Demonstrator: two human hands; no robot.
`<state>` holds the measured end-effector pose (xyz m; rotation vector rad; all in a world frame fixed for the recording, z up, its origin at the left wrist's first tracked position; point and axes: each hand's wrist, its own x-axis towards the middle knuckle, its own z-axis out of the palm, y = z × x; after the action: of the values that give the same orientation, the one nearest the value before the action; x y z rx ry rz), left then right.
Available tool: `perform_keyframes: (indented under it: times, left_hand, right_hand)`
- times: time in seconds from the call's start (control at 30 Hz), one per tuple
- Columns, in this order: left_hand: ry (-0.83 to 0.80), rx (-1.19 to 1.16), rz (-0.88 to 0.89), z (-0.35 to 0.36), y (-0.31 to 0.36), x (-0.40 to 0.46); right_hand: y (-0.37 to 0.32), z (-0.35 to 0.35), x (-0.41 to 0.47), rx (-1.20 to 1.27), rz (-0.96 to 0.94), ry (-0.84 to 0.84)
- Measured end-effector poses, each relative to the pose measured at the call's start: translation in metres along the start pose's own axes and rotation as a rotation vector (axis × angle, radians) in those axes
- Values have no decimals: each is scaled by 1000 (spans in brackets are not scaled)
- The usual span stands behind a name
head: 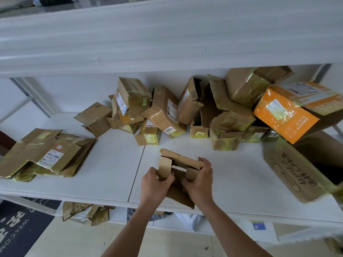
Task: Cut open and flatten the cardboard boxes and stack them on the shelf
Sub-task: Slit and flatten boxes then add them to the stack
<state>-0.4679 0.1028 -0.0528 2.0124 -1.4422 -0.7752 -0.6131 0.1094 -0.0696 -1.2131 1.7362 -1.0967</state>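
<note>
My left hand (155, 184) and right hand (199, 179) each grasp a flap of the small brown cardboard box (179, 167), opened, at the white shelf's (115, 167) front edge. Flattened brown cardboard stack (46, 154) lies far left.

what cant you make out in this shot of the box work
Head view only:
- Small box: its near side is hidden behind the left hand and right hand.
- Cutting tool: none visible.
- Big box: cut off by the right edge.
- Labels on the flat stack: print too small to read.
- Lower shelf: contents mostly hidden by the shelf board.
</note>
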Motion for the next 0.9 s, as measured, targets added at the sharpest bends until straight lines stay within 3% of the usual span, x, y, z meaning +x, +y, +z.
perform_keyframes:
  times: [0.1,0.23,0.43,0.57,0.67,0.9]
  left_hand:
    - [-210,-182,-35,-7,-2,2]
    - [-423,-809,-398,-31,-13,10]
    - [-502,-1042,-565,-51,-41,17]
    - [-546,-948,-644,-59,-68,24]
    - [-555,-648,-591,-58,-85,23]
    - [-218,-254,-409,-34,-93,23]
  right_hand:
    - [1,-12,8,16,-2,5]
    - [5,-33,16,65,-8,-279]
    - [12,-33,20,-111,-150,-567]
    - [26,-27,17,-228,-188,-743]
    - [36,-17,7,-380,-220,-875]
    - [44,9,0,-567,-299,-876]
